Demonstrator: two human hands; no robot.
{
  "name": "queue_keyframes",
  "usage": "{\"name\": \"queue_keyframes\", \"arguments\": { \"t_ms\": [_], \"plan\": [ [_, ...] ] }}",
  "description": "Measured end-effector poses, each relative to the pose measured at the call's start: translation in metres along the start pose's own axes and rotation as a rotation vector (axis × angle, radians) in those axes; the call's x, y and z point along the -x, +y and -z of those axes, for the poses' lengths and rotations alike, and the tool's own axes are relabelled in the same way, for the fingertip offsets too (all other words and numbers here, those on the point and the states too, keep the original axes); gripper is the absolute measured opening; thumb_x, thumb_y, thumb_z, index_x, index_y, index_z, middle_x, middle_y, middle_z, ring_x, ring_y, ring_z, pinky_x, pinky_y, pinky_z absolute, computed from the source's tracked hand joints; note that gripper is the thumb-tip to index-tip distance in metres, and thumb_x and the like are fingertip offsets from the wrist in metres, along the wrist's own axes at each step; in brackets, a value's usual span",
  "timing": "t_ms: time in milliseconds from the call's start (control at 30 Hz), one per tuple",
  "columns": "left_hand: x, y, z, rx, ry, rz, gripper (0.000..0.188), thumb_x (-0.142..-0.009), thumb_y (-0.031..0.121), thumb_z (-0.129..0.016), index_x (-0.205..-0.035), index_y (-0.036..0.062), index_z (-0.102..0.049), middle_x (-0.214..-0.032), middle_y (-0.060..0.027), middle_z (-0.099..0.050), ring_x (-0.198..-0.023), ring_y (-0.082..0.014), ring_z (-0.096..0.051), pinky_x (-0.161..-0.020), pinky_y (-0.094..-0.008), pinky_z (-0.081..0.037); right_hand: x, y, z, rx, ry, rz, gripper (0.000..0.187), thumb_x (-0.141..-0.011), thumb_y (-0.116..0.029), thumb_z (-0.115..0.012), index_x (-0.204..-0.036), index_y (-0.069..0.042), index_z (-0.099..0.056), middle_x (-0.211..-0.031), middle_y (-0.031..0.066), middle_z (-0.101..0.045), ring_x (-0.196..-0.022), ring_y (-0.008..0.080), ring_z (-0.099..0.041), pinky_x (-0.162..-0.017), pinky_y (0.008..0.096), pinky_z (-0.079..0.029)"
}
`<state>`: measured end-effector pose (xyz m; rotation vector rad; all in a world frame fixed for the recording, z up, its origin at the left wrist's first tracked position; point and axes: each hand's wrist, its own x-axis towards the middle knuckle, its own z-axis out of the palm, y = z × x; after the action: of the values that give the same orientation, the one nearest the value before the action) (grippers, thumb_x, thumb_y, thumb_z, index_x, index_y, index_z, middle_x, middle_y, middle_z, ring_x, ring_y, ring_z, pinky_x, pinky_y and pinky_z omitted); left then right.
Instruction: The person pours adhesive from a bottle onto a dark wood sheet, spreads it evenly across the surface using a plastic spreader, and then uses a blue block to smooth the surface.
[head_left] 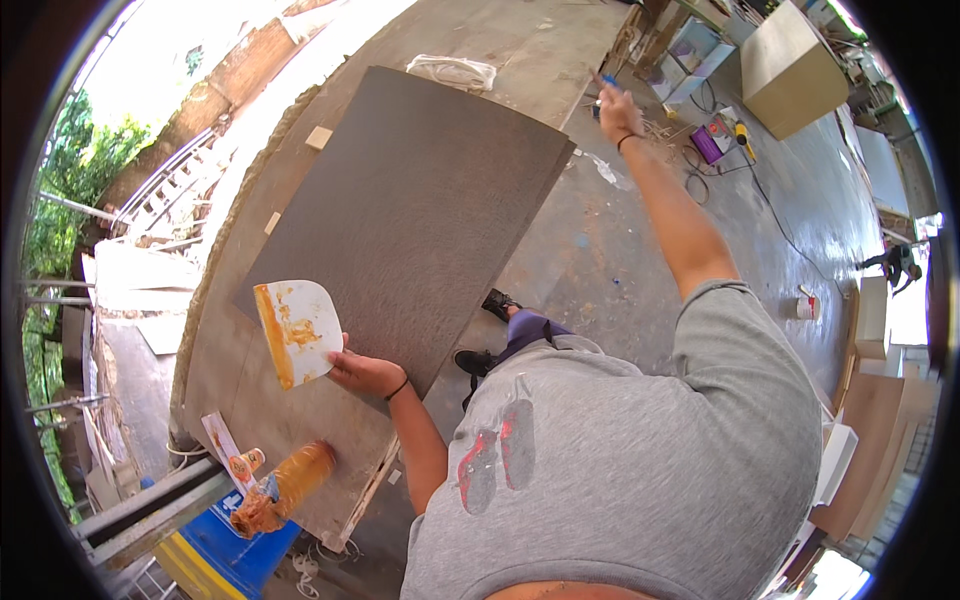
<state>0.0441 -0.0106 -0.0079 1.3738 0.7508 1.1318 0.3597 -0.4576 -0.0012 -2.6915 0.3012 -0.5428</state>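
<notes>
My left hand [366, 372] grips the edge of a white flat spreader [318, 322], its fingers closed round one side. Orange-yellow paste is smeared along the spreader's far edge and middle. It is held over the near left corner of a large dark brown textured panel [420, 190], which lies flat on the table. My right arm is stretched out to the far right, beyond the panel's edge. My right hand [618, 112] is closed on a small thin object with a blue part [609, 80]; its kind is too small and blurred to tell.
An amber plastic bottle [305, 472] lies at the table's near left, beside a blue and yellow container [222, 548]. Small wood blocks [319, 138] stick out along the panel's left side. On the floor at right are a purple box [712, 142], a cord and a white tub [807, 307].
</notes>
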Motion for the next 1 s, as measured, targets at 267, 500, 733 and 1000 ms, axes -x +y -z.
{"name": "queue_keyframes", "arguments": {
  "t_ms": [267, 500, 733, 1000],
  "plan": [
    [-0.004, 0.008, 0.002, 0.084, 0.010, 0.014, 0.044, -0.099, 0.030, -0.040, -0.115, -0.0104, -0.047, -0.107, -0.0212, -0.056, -0.097, -0.0247, -0.056, -0.092, -0.0366, -0.044, -0.043, -0.050, 0.037, -0.821, -0.426, -0.321, 0.049, -0.092, -0.036, -0.049, -0.137, -0.016, -0.042, -0.138, 0.0082, -0.043, -0.127, 0.0254, -0.038, -0.102, 0.0456, -0.034],
    [-0.015, 0.047, -0.016, 0.419, -0.082, 0.158, 0.030, -0.098, 0.028, -0.042, -0.105, -0.0002, -0.051, -0.098, -0.0149, -0.061, -0.102, -0.0268, -0.058, -0.099, -0.0394, -0.042, -0.132, -0.108, -0.011, -0.149, -0.360, 0.212, 0.052, -0.093, -0.023, -0.042, -0.142, -0.010, -0.030, -0.141, 0.0230, -0.034, -0.131, 0.0323, -0.036, -0.102, 0.0450, -0.036],
    [0.026, 0.086, -0.058, 0.631, -0.355, 0.310, 0.029, -0.097, 0.021, -0.046, -0.116, -0.0002, -0.049, -0.111, -0.0138, -0.060, -0.098, -0.0249, -0.062, -0.095, -0.0408, -0.047, 0.051, -0.217, 0.049, -1.242, -1.064, 0.549, 0.049, -0.096, -0.038, -0.047, -0.125, 0.001, -0.052, -0.115, 0.0063, -0.058, -0.102, 0.0149, -0.054, -0.089, 0.0309, -0.041],
    [0.057, 0.112, -0.061, 0.321, -0.613, 0.560, 0.027, -0.097, 0.022, -0.049, -0.107, -0.0021, -0.054, -0.098, -0.0119, -0.064, -0.098, -0.0190, -0.062, -0.090, -0.0340, -0.048, 0.143, -0.244, 0.046, -1.395, -1.526, 0.005, 0.042, -0.092, -0.025, -0.058, -0.123, 0.002, -0.050, -0.116, 0.0084, -0.058, -0.103, 0.0182, -0.058, -0.084, 0.0313, -0.048]
  ]
}}
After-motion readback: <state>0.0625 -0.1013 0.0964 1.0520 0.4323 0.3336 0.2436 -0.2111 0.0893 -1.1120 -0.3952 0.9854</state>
